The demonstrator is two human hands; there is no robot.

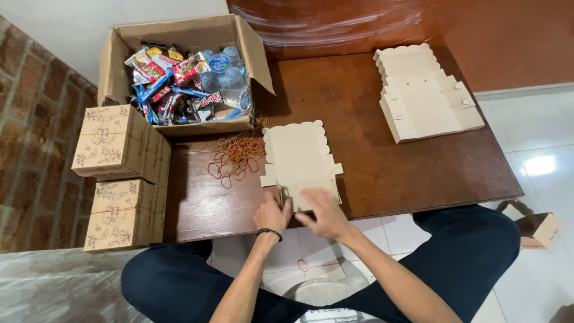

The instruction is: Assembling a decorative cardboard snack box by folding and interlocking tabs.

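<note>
Knees crossed nearest the lens, dark trousers, then my two hands at the counter (418,173) near edge. Left hand (272,213), wrist band on, fingers curled together, pinching the near left flap of the flat box blank (298,157). Right hand (323,212) lies flat, fingers spread a little, pressing the blank's near panel down. Blank sits mid-counter, scalloped end pointing away from me, near end under both hands.

Judgement: a flap fold is in hand. To do it well I'd keep the right palm pinning the panel so the blank doesn't slide off the edge, and bend the flap along its crease with the left, not across it.

Rubber bands (236,154) lie loose just left of the blank. Open carton (185,72) of snacks and water cups is behind them. Two finished boxes (122,179) are stacked at far left. Pile of blanks (424,96) is well apart at far right.
</note>
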